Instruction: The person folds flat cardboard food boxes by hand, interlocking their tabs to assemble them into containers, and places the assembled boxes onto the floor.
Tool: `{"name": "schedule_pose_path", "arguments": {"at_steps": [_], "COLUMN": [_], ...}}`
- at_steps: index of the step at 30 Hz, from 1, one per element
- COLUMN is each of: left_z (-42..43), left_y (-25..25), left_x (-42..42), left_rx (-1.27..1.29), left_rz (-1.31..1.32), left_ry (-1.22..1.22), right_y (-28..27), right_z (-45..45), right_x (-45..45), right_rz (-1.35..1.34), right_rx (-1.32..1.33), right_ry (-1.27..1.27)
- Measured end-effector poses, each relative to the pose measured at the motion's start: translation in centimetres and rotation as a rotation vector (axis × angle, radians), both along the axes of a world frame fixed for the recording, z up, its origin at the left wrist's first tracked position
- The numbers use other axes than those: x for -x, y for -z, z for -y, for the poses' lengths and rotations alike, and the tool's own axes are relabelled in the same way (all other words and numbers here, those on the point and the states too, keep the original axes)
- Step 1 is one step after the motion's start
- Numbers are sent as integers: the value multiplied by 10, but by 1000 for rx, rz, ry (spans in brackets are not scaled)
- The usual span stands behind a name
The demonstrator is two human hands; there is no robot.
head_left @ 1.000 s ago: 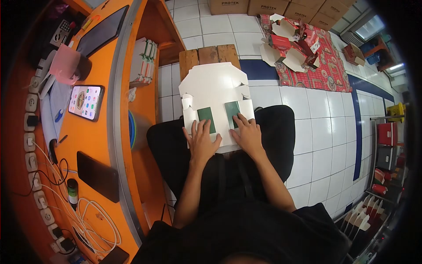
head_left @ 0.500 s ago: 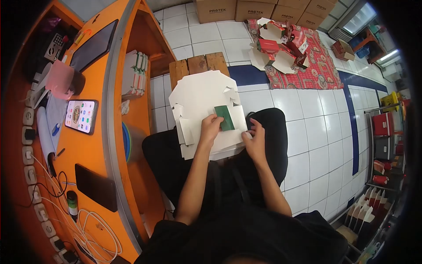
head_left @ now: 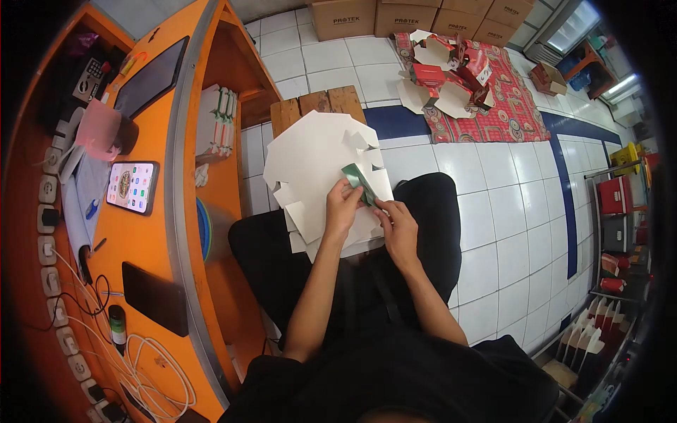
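A flat white cardboard box blank (head_left: 310, 158) with cut, folded flaps lies over my lap and a wooden stool (head_left: 321, 101). Near its right side is a small green panel (head_left: 355, 175), folded at an angle; I cannot tell whether it is joined to the blank. My left hand (head_left: 343, 206) grips this panel from the left, with fingers closed at its edge. My right hand (head_left: 398, 229) pinches around its lower right end, by the edge of the white cardboard. The fingers partly hide the panel's lower part.
To the left, an orange counter (head_left: 151, 247) carries a lit phone (head_left: 132, 187), a dark tablet (head_left: 151, 77), a black case (head_left: 155, 299) and cables. Red box pieces (head_left: 451, 74) lie on a patterned red mat (head_left: 518, 113). Brown cartons (head_left: 345, 20) line the back.
My right hand has moved left and closed at the green panel's lower end. The panel has bent and tilted. The white blank has turned slightly.
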State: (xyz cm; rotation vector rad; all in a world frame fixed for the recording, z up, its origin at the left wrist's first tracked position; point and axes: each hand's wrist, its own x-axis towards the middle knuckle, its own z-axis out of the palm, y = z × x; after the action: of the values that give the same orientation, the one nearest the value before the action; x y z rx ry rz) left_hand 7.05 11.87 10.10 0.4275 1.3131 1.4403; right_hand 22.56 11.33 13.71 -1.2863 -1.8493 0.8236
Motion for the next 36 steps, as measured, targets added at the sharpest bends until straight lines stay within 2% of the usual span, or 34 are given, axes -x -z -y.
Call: {"name": "schedule_pose_path", "arguments": {"at_steps": [4, 6, 7, 9, 11, 12, 13, 15, 16, 17, 19, 20, 22, 23, 25, 31, 33, 35, 36], "left_z": [3, 6, 9, 14, 16, 19, 23, 35, 41, 47, 66, 72, 80, 81, 79, 66, 56, 50, 47], "left_y": [7, 6, 6, 3, -4, 8, -1, -25, -46, -60, -38, -36, -34, -30, -34, -38, -37, -36, -28], "left_x": [-9, -12, -13, -11, -9, -5, 0, 19, 29, 42, 83, 98, 115, 116, 113, 108, 108, 101, 96], "left_rx": [-27, -26, 23, 77, 144, 57, 61, -29, 36, 99, 176, 177, 408, 408, 168, 40, 91, 117, 78], "left_rz": [-120, -154, -209, -267, -324, -302, -301, -752, -881, -1009, -1174, -1177, -487, -488, 52, 25, -194, -193, -143], "left_ry": [36, 53, 132, 205, 333, 328, 321, 135, 36, -64, -244, -240, -105, -106, 9, 129, 180, 150, 44], "right_y": [13, 18, 18, 16, 9, 5, 16, 45, 34, 42, 64, 57, 31, 33, 34, 8, 6, 0, -14], "right_z": [-3, -3, -6, -13, -16, -17, -20, -26, -27, -28, -31, -30, -28, -27, -26, -20, -19, -18, -14], "right_x": [4, 8, 8, 10, 13, 14, 11, 5, 7, 6, 0, 1, 3, 4, 6, 7, 9, 14, 21], "right_rz": [-1, -130, -130, -220, -196, -167, -164, 14, -51, -54, -84, -88, -153, -153, -169, -19, -22, -29, -21], "right_rx": [99, 265, 265, 495, 515, 535, 538, 324, 440, 441, 384, 388, 444, 444, 322, 251, 257, 258, 31], "right_ry": [15, 79, 77, 130, 133, 139, 132, 31, 40, 41, 92, 94, 89, 88, 34, 9, 37, 69, 108]}}
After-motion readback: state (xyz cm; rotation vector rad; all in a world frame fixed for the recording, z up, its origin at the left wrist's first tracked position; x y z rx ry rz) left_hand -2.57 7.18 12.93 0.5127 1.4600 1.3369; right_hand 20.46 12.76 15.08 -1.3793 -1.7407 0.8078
